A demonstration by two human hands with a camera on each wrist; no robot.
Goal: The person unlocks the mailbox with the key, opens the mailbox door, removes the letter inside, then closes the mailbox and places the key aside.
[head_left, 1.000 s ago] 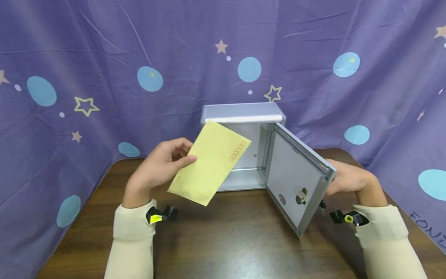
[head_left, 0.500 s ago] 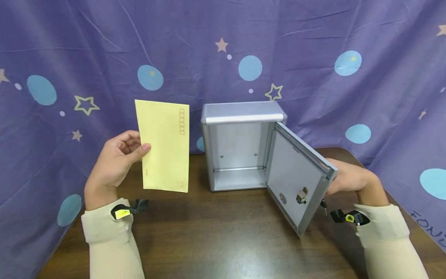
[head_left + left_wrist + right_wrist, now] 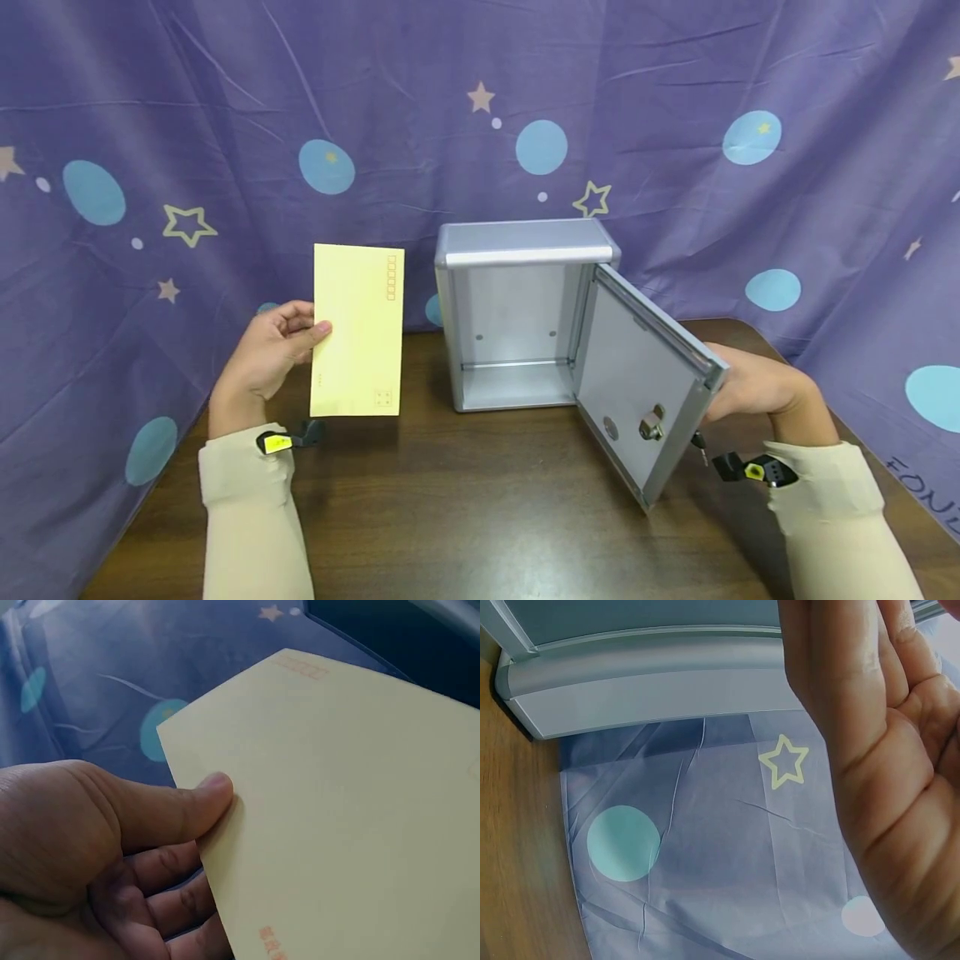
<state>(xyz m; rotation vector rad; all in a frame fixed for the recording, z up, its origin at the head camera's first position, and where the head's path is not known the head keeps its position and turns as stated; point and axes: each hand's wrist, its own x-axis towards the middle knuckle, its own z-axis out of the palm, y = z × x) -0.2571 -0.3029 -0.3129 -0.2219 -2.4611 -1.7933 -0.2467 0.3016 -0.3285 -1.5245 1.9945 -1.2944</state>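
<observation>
In the head view my left hand (image 3: 268, 360) pinches a pale yellow envelope (image 3: 358, 333) by its left edge, thumb on the front. The envelope stands upright, left of the silver metal mailbox (image 3: 525, 242), its printed boxes at the upper right. The left wrist view shows the thumb (image 3: 214, 796) pressed on the paper and the other fingers behind it. My right hand (image 3: 757, 383) is at the outer side of the mailbox's swung-open door (image 3: 637, 367). Its fingertips are hidden by the door in the head view, and I cannot tell how they hold it.
A lock (image 3: 651, 423) sits on the door's inner face, and a key (image 3: 700, 442) hangs outside. The mailbox stands on a brown wooden table (image 3: 465, 508). A purple curtain (image 3: 405, 100) with stars and dots hangs behind.
My left hand has moved left with the envelope, away from the mailbox's front, and the envelope has turned from slanted to upright. It sits slightly lower than half a second ago. My right hand stays put.
</observation>
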